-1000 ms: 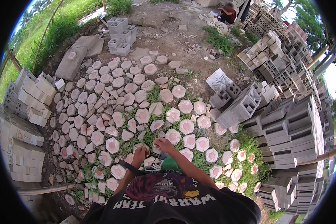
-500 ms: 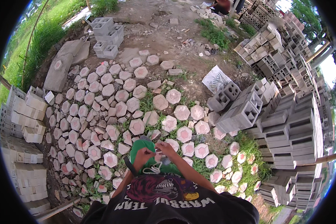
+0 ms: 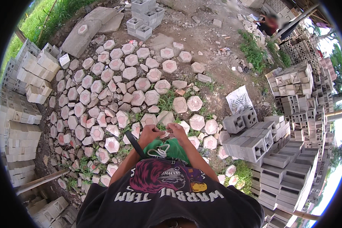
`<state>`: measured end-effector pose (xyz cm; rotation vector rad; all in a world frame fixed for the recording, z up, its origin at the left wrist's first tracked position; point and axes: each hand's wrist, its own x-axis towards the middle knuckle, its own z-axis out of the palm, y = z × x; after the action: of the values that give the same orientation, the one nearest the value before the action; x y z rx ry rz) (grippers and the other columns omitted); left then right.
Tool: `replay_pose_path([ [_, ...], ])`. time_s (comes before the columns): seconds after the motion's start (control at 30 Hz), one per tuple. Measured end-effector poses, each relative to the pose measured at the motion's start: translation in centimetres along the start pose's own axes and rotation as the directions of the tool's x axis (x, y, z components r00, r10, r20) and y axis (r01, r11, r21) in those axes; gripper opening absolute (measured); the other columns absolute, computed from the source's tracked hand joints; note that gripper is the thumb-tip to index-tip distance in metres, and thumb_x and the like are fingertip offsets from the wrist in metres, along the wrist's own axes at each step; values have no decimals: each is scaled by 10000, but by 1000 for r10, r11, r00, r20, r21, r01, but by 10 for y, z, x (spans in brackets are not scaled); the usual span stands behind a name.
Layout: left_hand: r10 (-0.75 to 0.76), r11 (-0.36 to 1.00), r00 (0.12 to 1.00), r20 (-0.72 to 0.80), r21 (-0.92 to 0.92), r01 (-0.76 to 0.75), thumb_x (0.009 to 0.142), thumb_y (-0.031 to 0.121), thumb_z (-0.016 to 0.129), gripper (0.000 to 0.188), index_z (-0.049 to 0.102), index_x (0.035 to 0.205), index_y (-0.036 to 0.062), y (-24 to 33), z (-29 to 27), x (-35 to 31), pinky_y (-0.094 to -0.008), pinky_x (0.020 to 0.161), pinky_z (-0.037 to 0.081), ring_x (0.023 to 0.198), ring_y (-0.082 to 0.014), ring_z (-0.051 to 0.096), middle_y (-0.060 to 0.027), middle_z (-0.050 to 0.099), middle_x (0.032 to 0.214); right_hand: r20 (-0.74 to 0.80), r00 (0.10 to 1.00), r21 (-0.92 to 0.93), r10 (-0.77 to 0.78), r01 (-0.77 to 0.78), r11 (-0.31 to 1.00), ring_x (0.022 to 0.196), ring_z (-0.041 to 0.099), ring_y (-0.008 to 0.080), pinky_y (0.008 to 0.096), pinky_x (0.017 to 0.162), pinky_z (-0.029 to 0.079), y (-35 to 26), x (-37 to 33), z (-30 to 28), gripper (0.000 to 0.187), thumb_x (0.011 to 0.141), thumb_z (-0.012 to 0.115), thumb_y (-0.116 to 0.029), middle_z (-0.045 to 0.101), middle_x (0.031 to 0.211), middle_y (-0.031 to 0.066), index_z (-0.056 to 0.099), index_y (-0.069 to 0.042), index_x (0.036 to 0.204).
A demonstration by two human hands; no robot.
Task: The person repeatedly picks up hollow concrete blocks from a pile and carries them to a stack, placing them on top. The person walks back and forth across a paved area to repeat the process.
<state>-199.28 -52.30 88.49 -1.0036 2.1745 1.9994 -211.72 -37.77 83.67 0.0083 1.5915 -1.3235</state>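
Head view, left hand: in front of the body, above the ground; fingers curl inward, back of the hand uppermost. Whether the grip is pressed together or pinches something cannot be told; its inner side is hidden.
Head view, right hand: just beside the left hand, fingers bent toward it. State of this grip cannot be told; any small item between the hands is too unclear to identify.
Wrist strap: dark band at the left wrist.
Green shorts: directly behind both hands, nearer the body.
Hexagonal paver: on the ground, just beyond the left hand in the picture; no contact is visible.
Surroundings of paver: broken stones and grass fill many gaps between similar pieces; hollow blocks stand stacked to the right.
Paver weight: judged dense and heavy for its size.
Paver body: judged stiff, without flex.
Paver surface: appears rough and dry; slipping is unlikely.
Paver edges: judged brittle; corners may chip if knocked.
Hold points: two opposite side faces, one hand each, fingers below the rim; avoid single corners.
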Motion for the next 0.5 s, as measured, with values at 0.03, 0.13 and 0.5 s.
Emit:
replay_pose_path([
  [0.03,-46,999,998,-31,-11,46,677,226,810,327,583,610,0,-1,-5,0,-260,438,359,505,-72,473,-35,571,568,31,999,-14,28,-28,1000,909,579,139,321,783,473,-4,4,5,294,927,528,-335,617,989,26,572,-75,1056],
  [0.13,-83,993,992,-96,-90,74,673,228,813,323,588,610,4,0,-13,4,-250,436,352,494,-63,460,-25,576,571,95,994,-79,58,-50,996,914,583,144,313,783,469,-21,16,14,299,923,534,-341,620,994,29,572,-81,1067],
  [0.5,-166,982,944,-284,-133,133,683,225,815,290,626,644,9,0,-39,79,-236,445,351,500,-64,476,-18,590,581,292,947,-337,137,-32,941,901,582,146,308,756,464,-104,117,23,336,901,558,-382,621,993,23,573,-85,1057],
])
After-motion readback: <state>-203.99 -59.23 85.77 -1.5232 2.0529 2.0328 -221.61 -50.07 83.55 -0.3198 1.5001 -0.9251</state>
